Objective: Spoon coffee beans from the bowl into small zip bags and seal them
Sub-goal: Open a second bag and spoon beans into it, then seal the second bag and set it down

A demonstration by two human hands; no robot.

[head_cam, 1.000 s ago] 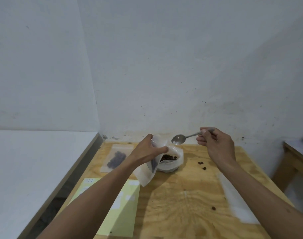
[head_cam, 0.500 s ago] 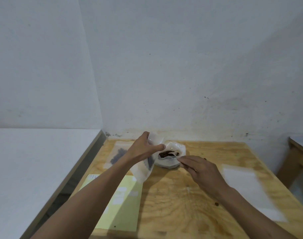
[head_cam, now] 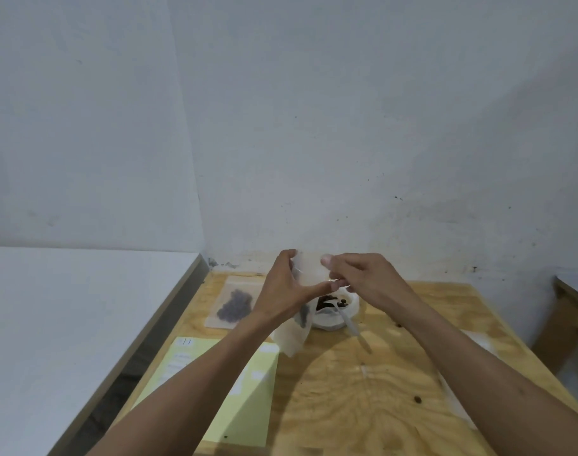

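A small translucent zip bag hangs upright above the table, with dark beans in its lower part. My left hand pinches its top left edge and my right hand pinches its top right edge. Just behind and to the right stands the white bowl with dark coffee beans in it. The metal spoon rests with its head in the bowl and its handle on the wood, held by no hand.
A filled zip bag lies flat at the back left of the wooden table. A yellow-green sheet lies at the front left, white paper at the right. Loose beans dot the wood. A white surface adjoins on the left.
My right hand lowered the spoon into the bowl, let go of it, and rose to grip the bag's top edge. My left hand lifted the bag slightly.
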